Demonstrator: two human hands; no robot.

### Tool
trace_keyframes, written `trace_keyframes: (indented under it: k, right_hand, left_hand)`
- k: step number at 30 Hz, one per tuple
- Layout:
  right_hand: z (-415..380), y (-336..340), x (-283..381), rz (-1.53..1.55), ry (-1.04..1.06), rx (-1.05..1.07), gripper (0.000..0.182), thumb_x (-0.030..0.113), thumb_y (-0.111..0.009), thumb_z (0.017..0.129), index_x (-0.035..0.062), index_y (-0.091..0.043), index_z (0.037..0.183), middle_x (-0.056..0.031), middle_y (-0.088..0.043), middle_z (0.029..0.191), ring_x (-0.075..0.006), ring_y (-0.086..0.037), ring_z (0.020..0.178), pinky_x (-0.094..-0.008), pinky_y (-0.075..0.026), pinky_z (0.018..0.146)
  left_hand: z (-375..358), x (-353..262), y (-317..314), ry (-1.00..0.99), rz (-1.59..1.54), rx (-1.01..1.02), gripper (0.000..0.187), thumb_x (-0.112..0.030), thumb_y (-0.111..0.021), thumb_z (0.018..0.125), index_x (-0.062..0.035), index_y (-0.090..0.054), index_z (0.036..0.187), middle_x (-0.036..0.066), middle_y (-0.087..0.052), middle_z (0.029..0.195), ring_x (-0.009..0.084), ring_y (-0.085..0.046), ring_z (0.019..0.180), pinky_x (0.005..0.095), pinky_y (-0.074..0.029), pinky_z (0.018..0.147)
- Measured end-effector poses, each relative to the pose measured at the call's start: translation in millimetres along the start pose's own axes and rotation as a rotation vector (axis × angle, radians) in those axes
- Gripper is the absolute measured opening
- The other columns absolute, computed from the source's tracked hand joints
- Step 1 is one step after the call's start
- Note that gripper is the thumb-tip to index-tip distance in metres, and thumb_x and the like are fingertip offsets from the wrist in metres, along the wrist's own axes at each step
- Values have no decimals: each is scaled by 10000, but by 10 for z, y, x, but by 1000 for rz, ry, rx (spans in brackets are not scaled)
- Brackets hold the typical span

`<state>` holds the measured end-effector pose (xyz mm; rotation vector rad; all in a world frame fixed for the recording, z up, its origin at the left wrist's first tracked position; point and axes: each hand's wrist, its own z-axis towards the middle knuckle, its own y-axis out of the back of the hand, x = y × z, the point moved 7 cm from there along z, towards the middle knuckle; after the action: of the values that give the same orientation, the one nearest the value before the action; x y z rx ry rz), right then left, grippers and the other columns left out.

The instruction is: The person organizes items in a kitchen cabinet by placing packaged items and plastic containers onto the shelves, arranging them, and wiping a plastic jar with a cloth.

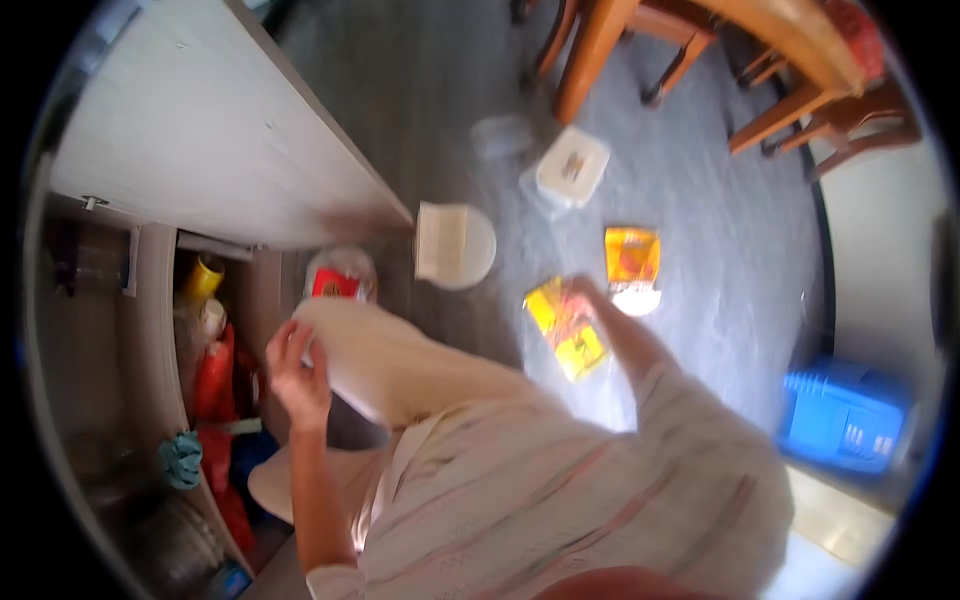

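Observation:
My right hand (pixel 578 298) is closed on the edge of a yellow packet (pixel 577 355) with red print, low over the floor; the fingers are blurred. Just beyond it lies an orange-yellow packet (pixel 632 254) with a small white item (pixel 636 300) at its near end. My left hand (pixel 298 368) is beside my bent knee, fingers apart and slightly curled, holding nothing. Close to that knee, a round clear container (pixel 352 262) has a red packet (pixel 336 284) in it, partly hidden by my leg.
An open cupboard holds a red bag (pixel 213 385) and a yellow cylinder (pixel 205 275); its white door (pixel 225 130) juts out. On the floor are a white square tub (pixel 573 167) and a round lid (pixel 481 248). A wooden table leg (pixel 590 65) and blue box (pixel 845 415) stand farther out.

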<state>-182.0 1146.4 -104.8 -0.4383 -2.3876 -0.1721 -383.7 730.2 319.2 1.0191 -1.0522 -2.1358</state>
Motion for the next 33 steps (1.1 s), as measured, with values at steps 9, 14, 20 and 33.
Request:
trace_keyframes:
  k: [9,14,20,33]
  right_hand:
    - [529,183,570,254,-267,-410,108,97,-464,796,50,-561,787,-62,-559,604,-167,-543,459,-296,-422,399]
    - [959,238,619,409,-255,-521,129,96,-475,788,43,-549,878,-72,-575,688,-190,-584,558,-344,-470,483]
    - [1279,262,605,619,-190,-549,312,146,-514,797,34,-447,1080,-104,-552,828,-234,-596,657,-380,-484,531]
    - [1596,332,719,709,-181,-608,273,85,-551,782,-34,-453,1007,-152,-564,832,-277,-626,650,-359,-510,492]
  left_hand:
    - [387,21,-748,-98,187,194,153,-117,-569,716,-62,-602,855,81,-571,931,279,-507,952,368,-343,848]
    - [477,57,-819,-69,135,230,143,-110,-566,711,-41,-599,831,101,-575,925,292,-511,934,370,-361,834]
    - [408,166,-714,-13,137,242,147,-93,-533,717,-8,-593,821,132,-571,937,311,-504,926,373,-370,832]
    - [318,289,-612,102,143,244,163,-81,-503,722,8,-582,834,139,-558,968,304,-493,935,369,-362,843]
